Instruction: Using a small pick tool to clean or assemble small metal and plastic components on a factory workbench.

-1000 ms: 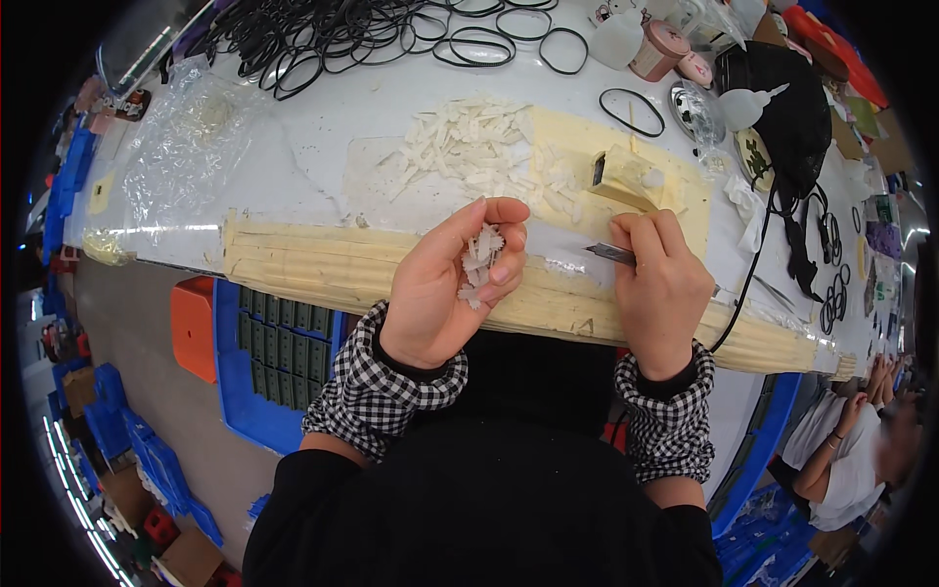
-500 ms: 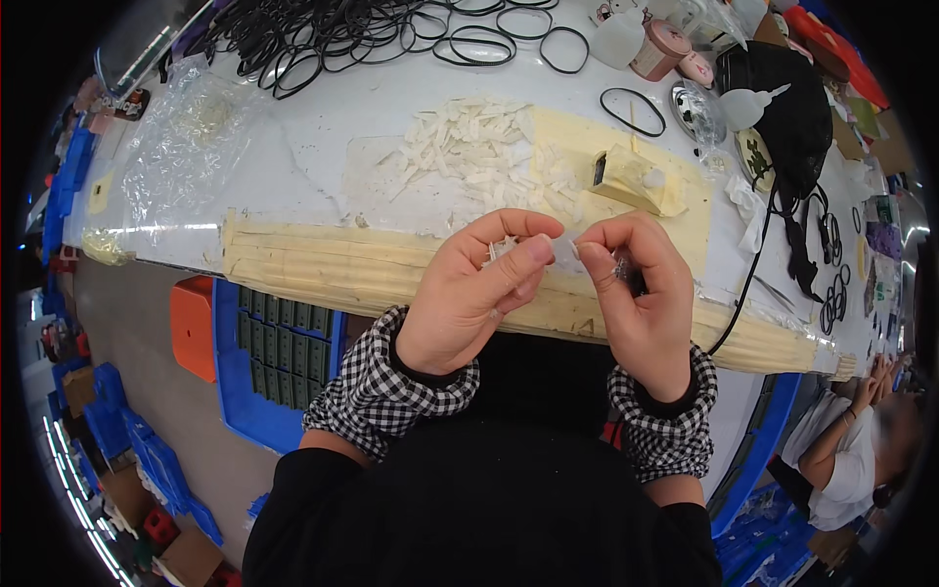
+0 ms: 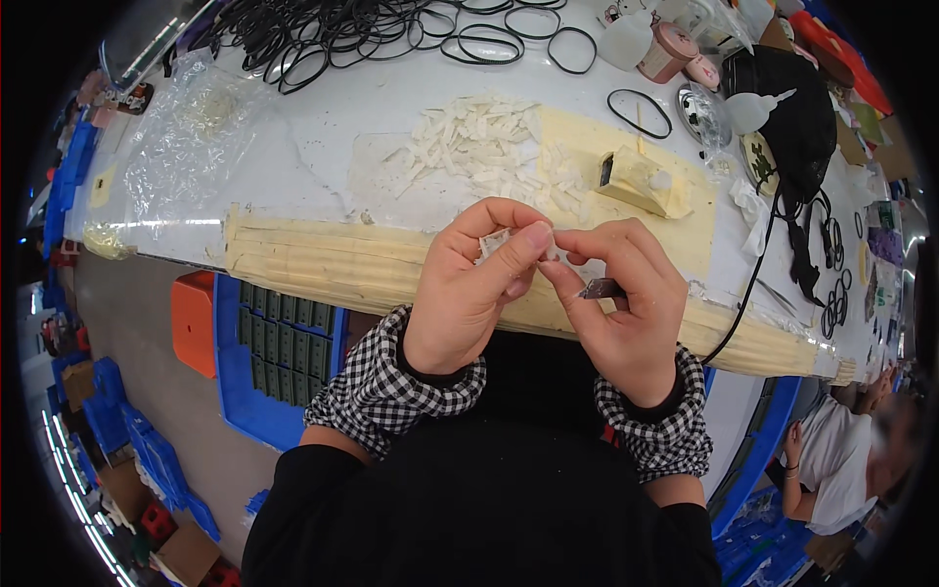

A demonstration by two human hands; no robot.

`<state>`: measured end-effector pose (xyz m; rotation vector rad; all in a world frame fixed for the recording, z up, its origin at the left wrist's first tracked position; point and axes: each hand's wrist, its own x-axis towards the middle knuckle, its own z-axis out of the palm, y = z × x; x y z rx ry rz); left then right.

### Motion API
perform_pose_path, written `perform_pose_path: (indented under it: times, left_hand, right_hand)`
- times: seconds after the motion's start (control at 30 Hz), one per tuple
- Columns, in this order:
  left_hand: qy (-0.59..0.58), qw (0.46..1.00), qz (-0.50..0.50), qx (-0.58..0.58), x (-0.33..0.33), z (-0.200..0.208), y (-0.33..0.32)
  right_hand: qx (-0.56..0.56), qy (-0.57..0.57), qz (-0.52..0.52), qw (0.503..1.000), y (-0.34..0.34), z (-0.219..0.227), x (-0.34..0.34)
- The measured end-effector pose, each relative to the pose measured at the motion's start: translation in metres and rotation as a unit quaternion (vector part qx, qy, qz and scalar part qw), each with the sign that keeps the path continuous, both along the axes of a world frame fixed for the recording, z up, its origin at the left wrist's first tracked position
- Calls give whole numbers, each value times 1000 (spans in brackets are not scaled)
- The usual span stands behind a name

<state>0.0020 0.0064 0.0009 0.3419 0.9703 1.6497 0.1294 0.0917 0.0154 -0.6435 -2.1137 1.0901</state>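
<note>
My left hand (image 3: 476,284) is closed, with thumb and forefinger pinched together. A small whitish piece (image 3: 495,245) with a ragged edge shows between its fingers. My right hand (image 3: 631,303) is curled around a small dark, shiny metallic piece (image 3: 601,289), whose kind I cannot make out. The right thumb and forefinger tips meet the left fingertips, and what lies between them is mostly hidden. Beyond my hands, a loose pile of thin off-white strips (image 3: 479,137) lies on the table. To its right is a small block wrapped in yellowish tape (image 3: 641,184).
Black rubber loops (image 3: 479,44) cover the far side. Clear plastic wrap (image 3: 191,132) lies at left, and tweezers (image 3: 778,293) at right. Yellow tape (image 3: 323,252) covers the near table edge. Below stands a blue crate (image 3: 235,391) with dark parts. A person (image 3: 841,460) sits at the right.
My right hand has shifted left, and its fingertips now meet those of my left hand. The dark metallic piece in it shows more clearly. The person at right has lowered an arm.
</note>
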Motion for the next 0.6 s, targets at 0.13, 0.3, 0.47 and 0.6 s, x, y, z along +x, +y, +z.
perform_pose_path:
  times: [0.13,0.3,0.47,0.6]
  left_hand:
    - [-93,995,-45,-9,-6,6,0]
    - [-133,980,-142,41,-16,-6,-3]
    - [-122,970,-199,69,-20,-6,-4]
    - [-101,971,-208,65,-21,-5,-5]
  right_hand:
    - [51,-36,14,998,2,13,-1]
    - [146,-111,24,983,9,6,4]
    - [158,-138,34,977,9,3,7]
    - [153,-135,40,978,7,5,6]
